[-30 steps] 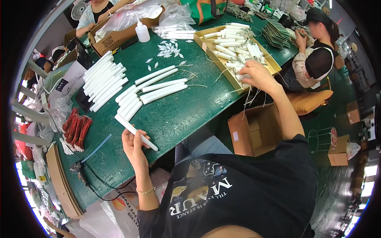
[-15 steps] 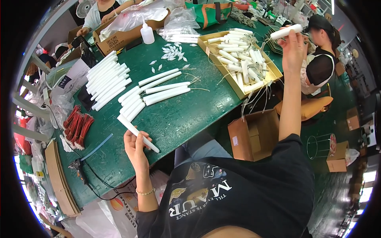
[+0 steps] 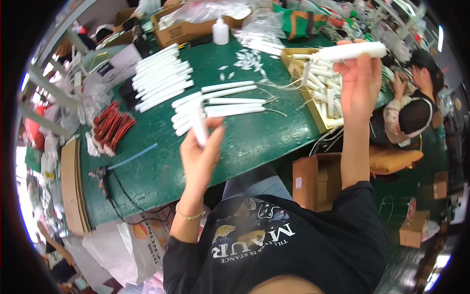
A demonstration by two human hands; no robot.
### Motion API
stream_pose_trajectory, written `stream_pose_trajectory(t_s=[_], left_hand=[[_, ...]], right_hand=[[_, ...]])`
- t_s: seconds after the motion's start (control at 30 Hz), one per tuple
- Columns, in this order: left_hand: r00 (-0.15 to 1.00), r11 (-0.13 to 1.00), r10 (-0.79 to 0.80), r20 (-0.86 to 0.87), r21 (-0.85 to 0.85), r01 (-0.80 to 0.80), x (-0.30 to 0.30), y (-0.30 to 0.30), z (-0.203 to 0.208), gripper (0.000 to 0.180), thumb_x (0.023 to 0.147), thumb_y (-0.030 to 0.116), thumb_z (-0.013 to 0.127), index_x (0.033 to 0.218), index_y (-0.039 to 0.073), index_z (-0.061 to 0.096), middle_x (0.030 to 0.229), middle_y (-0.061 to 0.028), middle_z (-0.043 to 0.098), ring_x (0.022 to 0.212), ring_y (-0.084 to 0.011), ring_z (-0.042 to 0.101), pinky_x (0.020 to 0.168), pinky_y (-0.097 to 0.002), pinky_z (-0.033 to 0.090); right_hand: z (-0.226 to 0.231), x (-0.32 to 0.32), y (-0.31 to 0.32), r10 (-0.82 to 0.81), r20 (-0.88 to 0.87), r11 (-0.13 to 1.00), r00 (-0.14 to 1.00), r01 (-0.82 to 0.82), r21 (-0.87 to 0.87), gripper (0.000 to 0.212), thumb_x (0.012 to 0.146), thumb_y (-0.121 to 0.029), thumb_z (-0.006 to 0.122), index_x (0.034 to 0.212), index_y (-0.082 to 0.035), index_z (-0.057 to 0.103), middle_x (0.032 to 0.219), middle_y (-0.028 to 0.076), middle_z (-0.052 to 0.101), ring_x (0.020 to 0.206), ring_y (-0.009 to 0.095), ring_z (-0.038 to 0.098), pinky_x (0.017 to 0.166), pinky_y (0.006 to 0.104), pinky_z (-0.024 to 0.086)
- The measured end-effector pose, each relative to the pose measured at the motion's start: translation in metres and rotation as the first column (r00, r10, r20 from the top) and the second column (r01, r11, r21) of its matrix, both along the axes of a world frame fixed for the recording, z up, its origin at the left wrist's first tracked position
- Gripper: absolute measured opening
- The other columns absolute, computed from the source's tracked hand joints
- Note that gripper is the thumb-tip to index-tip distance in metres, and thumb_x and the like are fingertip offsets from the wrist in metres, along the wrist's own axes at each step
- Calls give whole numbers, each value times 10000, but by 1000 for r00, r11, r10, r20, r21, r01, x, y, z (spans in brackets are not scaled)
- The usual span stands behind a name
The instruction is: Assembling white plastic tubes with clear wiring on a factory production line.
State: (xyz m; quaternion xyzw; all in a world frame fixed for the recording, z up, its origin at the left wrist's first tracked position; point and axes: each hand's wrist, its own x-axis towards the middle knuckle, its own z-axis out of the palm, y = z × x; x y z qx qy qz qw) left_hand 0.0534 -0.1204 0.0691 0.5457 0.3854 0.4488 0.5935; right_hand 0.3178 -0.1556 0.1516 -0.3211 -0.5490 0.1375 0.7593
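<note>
Both hands have shifted since half a second ago in the head view: the left hand [image 3: 199,154] has lifted off the near edge of the green table [image 3: 245,144], bringing its tube up steeper, and the right hand [image 3: 360,85], which was out to the right of the yellow tray [image 3: 317,117], now appears in front of the tray's right part.

Taking the tray as landmark, the right hand is on the near side of it, raised, with fingers and thumb closed around a thick white tube [image 3: 355,50] that lies nearly level across the picture. Pale thin wires show near the left end of this tube; whether they are fastened to it I cannot tell. The left hand is well to the left of the tray, its thumb and fingers pinched on a slim white tube [image 3: 198,125], blurred and tilted, its upper end seen against the wired tubes [image 3: 235,109].

Those wired tubes lie left of the tray; farther left come a stack of plain white tubes [image 3: 164,78] and a bundle of red wires [image 3: 113,128]. Small pale pieces [image 3: 248,60] are scattered just left of the tray's far end, with a white squeeze bottle [image 3: 221,32] beyond them. A cardboard box [image 3: 304,183] stands below the tray's near end, and a co-worker [image 3: 413,115] sits to its right.
</note>
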Motion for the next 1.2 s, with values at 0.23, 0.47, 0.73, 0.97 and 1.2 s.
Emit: stream_pose_trajectory(t_s=[0.23,0.47,0.73,0.97,1.2], left_hand=[[931,943,-333,-147,-21,333,14,2,39,204,813,136,584,970,6,596,649,-7,608,632,-58,486,642,-203,407],[888,930,-350,-297,5,368,-20,13,23,188,853,186,534,894,22,614,620,13,605,461,-2,370,419,-186,279],[815,871,-459,-355,1,492,-12,22,12,209,842,211,552,898,20,618,639,-7,591,590,-45,473,536,-195,356],[880,930,-286,-380,110,350,-29,41,9,188,819,196,580,827,19,642,629,20,548,587,-27,466,504,-185,342],[799,955,-241,-551,13,298,-60,50,-1,183,790,198,615,791,19,649,636,9,570,559,-26,448,478,-190,328]], right_hand=[[-33,-70,8,160,14,967,987,-154,-205,249,903,-161,430,1085,8,445,1011,158,549,779,163,553,626,264,460],[-97,-49,12,311,-361,686,879,-470,-555,268,857,-156,499,1072,-3,457,1020,131,540,814,139,545,739,250,441],[-91,-89,11,299,598,914,744,-44,-402,486,769,-225,632,1165,-2,460,1143,108,515,1040,223,506,886,315,377],[-76,-88,15,237,497,878,835,36,-478,154,796,-55,577,937,-7,616,761,57,584,624,99,511,555,199,392],[-42,-50,14,97,747,918,657,232,-323,135,759,-30,609,891,-13,628,634,41,481,550,123,449,501,240,351]])
